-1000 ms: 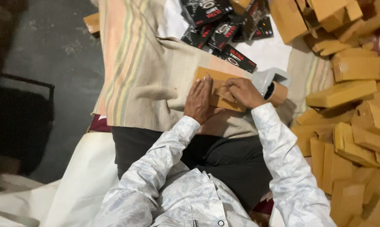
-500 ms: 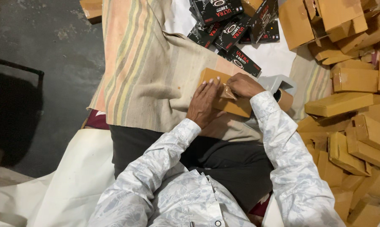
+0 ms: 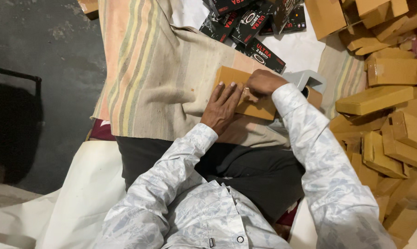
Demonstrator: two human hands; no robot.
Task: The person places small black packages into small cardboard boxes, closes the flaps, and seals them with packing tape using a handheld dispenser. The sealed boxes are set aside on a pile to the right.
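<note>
A flat brown cardboard box (image 3: 236,79) lies on the striped cloth (image 3: 157,74) over my lap. My left hand (image 3: 222,108) rests flat on the box's near side, fingers spread and pressing down. My right hand (image 3: 263,83) is curled on the box's right part, fingertips pinching at its top surface; what it pinches is hidden. A grey tape dispenser (image 3: 310,82) sits just right of my right hand.
Several black printed packets (image 3: 259,53) lie on a white sheet beyond the box. A heap of brown cardboard boxes (image 3: 384,97) fills the right side. Dark concrete floor (image 3: 38,55) is at the left, a white sheet (image 3: 74,203) at the lower left.
My right hand has slid left across the box top toward its far edge. My left hand stays pressed on the box. The camera has shifted slightly.
</note>
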